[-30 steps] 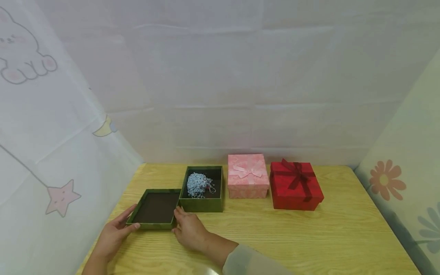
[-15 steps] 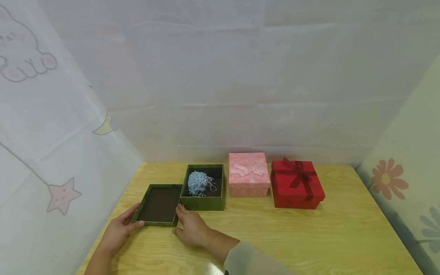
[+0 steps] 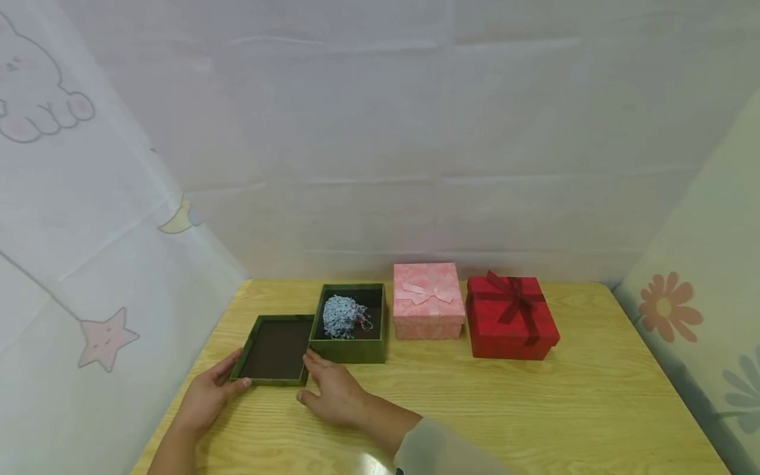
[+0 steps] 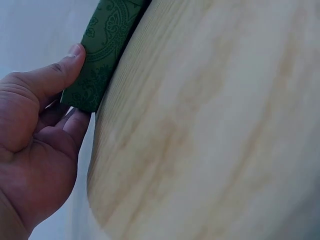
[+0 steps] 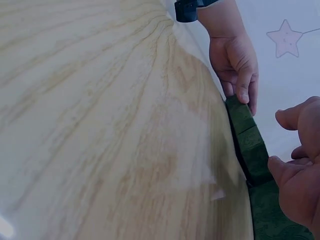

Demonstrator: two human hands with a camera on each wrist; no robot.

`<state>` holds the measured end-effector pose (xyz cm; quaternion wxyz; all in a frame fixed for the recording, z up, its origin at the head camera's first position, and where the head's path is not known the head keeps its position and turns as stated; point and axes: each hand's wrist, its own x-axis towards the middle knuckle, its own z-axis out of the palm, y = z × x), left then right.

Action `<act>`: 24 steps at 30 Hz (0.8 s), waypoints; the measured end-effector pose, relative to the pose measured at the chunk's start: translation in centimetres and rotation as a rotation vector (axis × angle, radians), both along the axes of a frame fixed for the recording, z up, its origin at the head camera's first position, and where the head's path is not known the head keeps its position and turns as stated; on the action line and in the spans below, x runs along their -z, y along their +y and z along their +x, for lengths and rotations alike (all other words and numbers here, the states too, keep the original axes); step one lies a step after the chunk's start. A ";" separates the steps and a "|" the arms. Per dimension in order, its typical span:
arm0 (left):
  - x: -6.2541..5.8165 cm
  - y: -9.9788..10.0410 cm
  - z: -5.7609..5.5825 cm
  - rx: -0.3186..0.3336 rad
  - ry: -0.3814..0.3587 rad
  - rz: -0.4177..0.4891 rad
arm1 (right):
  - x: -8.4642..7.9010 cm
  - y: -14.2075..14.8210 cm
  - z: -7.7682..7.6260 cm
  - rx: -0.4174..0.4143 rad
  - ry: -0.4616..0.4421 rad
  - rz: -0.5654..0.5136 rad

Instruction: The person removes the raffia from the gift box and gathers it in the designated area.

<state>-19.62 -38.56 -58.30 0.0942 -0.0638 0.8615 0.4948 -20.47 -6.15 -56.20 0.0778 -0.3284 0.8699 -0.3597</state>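
Observation:
A green patterned box lid (image 3: 275, 349), dark side up, lies to the left of the open green box (image 3: 350, 351). My left hand (image 3: 204, 399) grips its front left corner. In the left wrist view the thumb (image 4: 75, 52) presses the lid's green side (image 4: 107, 50), and the other fingers are partly hidden by it. My right hand (image 3: 335, 392) reaches to the lid's right side with fingers extended and the thumb apart; the right wrist view shows a fingertip at the green edge (image 5: 250, 147). Inside the box sits a bundle of pale blue shredded filler (image 3: 342, 316).
A pink box (image 3: 429, 323) with a bow stands right of the green box. Beyond it is a red box (image 3: 512, 343) with a dark red ribbon. All stand on a wood-grain table (image 3: 505, 409), with white printed cloth (image 3: 386, 132) hung behind and at the sides.
The lid has shifted slightly right and away from me, its front edge lowering, with my left hand following. My right thumb has moved off the lid's front corner. The boxes stay in place.

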 end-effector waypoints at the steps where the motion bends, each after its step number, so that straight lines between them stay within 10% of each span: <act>1: 0.0 0.0 -0.1 0.003 0.002 -0.002 | -0.2 0.1 0.1 -0.001 0.003 -0.010; 24: -1.8 1.1 -1.3 0.027 0.062 -0.090 | -5.7 4.2 -0.5 0.034 -0.040 -0.343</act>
